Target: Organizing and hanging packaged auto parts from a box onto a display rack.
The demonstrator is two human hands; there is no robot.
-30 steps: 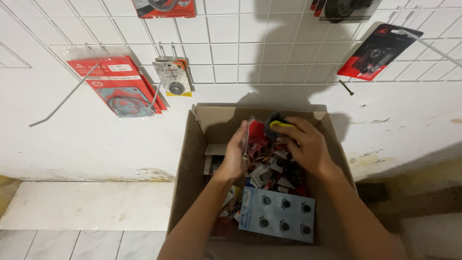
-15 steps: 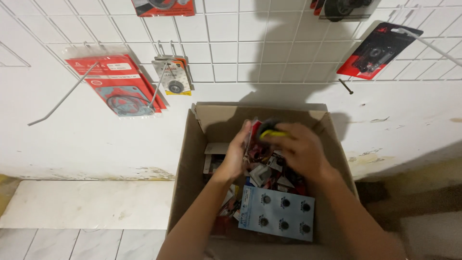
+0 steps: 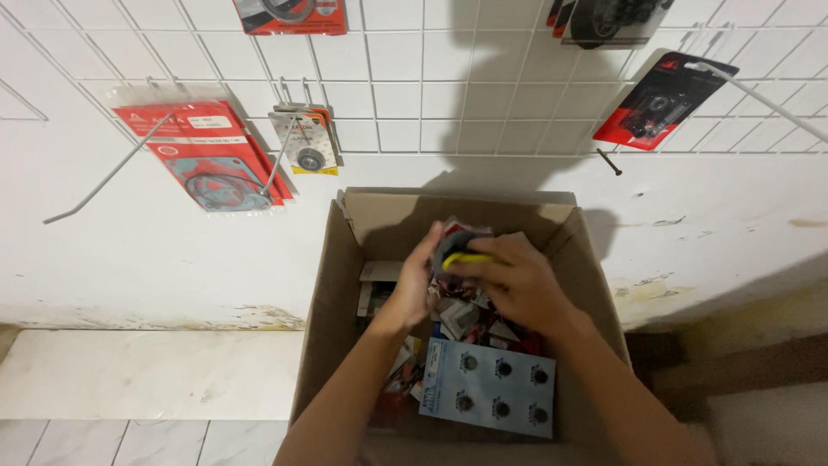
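Observation:
Both my hands reach into an open cardboard box (image 3: 332,293) full of small packaged parts. My left hand (image 3: 416,285) and my right hand (image 3: 511,280) together grip a bundle of small packets (image 3: 461,244), one with a yellow strip, held just above the pile. A pale blue card with several black round parts (image 3: 492,388) lies on top of the pile near me. Red and clear packets (image 3: 470,321) sit beneath my hands.
A white wire grid (image 3: 414,78) covers the wall behind the box. Packaged parts hang from hooks: red gasket packs (image 3: 203,155), a small bearing pack (image 3: 304,138), a red-black pack (image 3: 660,99). Long bare hooks (image 3: 768,93) stick out. A pale ledge (image 3: 147,375) lies left.
My hands have closed together around the bundle of packets and lifted it slightly toward the box's back wall. The view has shifted a little.

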